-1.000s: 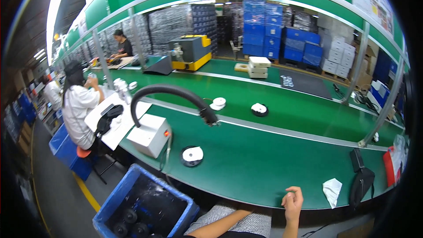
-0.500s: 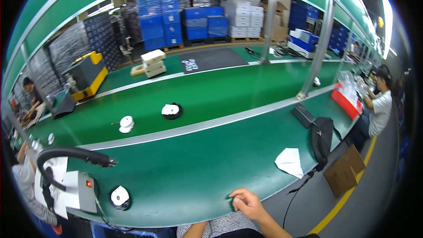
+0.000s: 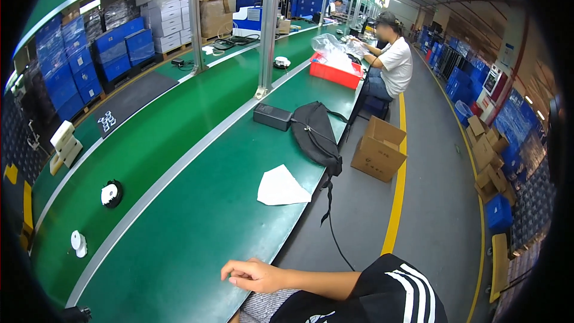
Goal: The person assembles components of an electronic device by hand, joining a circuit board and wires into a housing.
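Note:
My right hand (image 3: 254, 275) rests at the front edge of the green workbench (image 3: 179, 236), fingers loosely bent and slightly apart, holding nothing. My left hand is out of the picture. Closest to the right hand is a folded white sheet (image 3: 282, 186), lying flat near the bench edge. Beyond it are a black bag (image 3: 315, 134) with straps hanging over the edge and a dark oblong box (image 3: 272, 117). On the green conveyor belt to the left stand a white part with a black round base (image 3: 110, 194) and a white round part (image 3: 78, 243).
Farther along the bench, a co-worker (image 3: 391, 63) sits by a red bin (image 3: 335, 73) of clear plastic bags. An open cardboard box (image 3: 379, 149) stands on the floor beside the yellow line (image 3: 396, 215). A metal post (image 3: 268, 36) rises between belt and bench.
The view has swung to the right, so the black hose and its white box have mostly left the picture. My right hand stays by the bench edge, its forearm now more fully visible.

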{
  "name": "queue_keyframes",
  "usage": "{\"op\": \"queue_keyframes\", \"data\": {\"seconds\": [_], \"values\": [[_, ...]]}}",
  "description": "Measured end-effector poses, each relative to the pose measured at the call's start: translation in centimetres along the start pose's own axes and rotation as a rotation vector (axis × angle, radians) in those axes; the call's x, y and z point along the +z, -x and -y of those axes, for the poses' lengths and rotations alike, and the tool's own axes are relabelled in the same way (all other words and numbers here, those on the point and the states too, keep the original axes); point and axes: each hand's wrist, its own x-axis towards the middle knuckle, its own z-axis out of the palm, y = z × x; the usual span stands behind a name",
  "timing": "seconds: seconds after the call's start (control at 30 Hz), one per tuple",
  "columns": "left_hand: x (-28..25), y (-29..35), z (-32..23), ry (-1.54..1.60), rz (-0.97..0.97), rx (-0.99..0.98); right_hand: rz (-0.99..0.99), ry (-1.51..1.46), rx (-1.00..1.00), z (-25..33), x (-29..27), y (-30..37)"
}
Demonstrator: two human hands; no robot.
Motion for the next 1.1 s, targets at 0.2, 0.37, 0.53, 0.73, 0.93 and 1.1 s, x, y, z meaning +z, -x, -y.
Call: {"op": "queue_keyframes", "data": {"seconds": [0.2,0.37,0.53,0.73,0.93,1.1], "values": [[-3.7,7.9,0.0,0.007,-0.189,-0.201,0.017,-0.057,0.079,0.2,0.6,0.4],[-7.2,13.5,-8.1,0.195,-0.331,-0.229,-0.019,-0.111,0.043,1.5,0.3,1.1],[-13.5,11.7,-13.7,0.079,-0.394,0.287,-0.01,-0.099,0.07,1.3,1.2,-0.3],[-20.9,7.6,-22.2,-0.584,-0.418,0.306,-0.056,-0.08,0.043,0.7,1.8,-0.1],[-17.8,3.5,-22.3,-0.534,-0.366,0.31,-0.108,-0.091,0.022,1.3,1.0,0.3],[-16.0,1.3,-22.6,-0.478,-0.32,0.37,-0.042,-0.051,-0.031,-0.4,1.9,-0.7]]}}
